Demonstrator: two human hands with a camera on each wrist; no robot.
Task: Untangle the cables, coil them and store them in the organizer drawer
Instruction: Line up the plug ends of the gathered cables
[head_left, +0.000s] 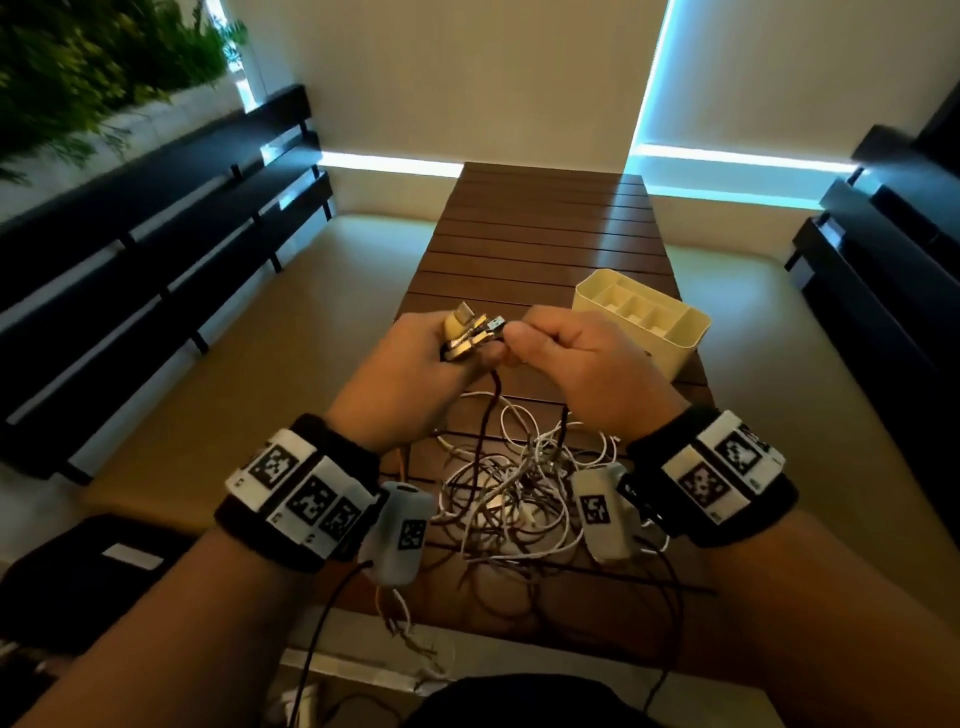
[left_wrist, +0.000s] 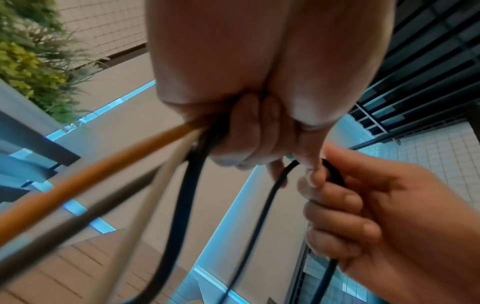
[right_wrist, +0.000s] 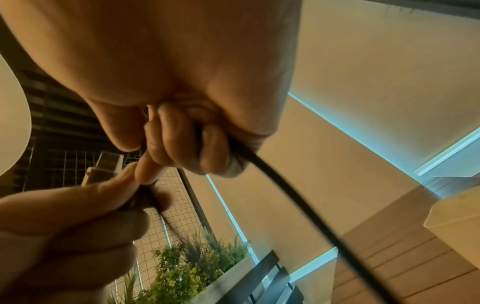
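A tangle of white and dark cables (head_left: 514, 493) lies on the slatted wooden table (head_left: 545, 234) below my wrists. My left hand (head_left: 410, 374) is raised above it and grips a bunch of plug ends (head_left: 467, 332), with orange, pale and black cables (left_wrist: 182, 185) hanging from its fist. My right hand (head_left: 582, 358) pinches one USB plug (head_left: 496, 326) beside that bunch, and a black cable (right_wrist: 280, 185) trails out of its curled fingers. The cream organizer drawer (head_left: 644, 312), split into compartments, stands just right of and behind my right hand.
Dark slatted benches (head_left: 156, 249) line the left and right sides of the room. A planter with green foliage (head_left: 93, 67) sits at the far left. A dark bag (head_left: 78, 577) lies on the floor at lower left. The table's far half (head_left: 550, 208) holds nothing.
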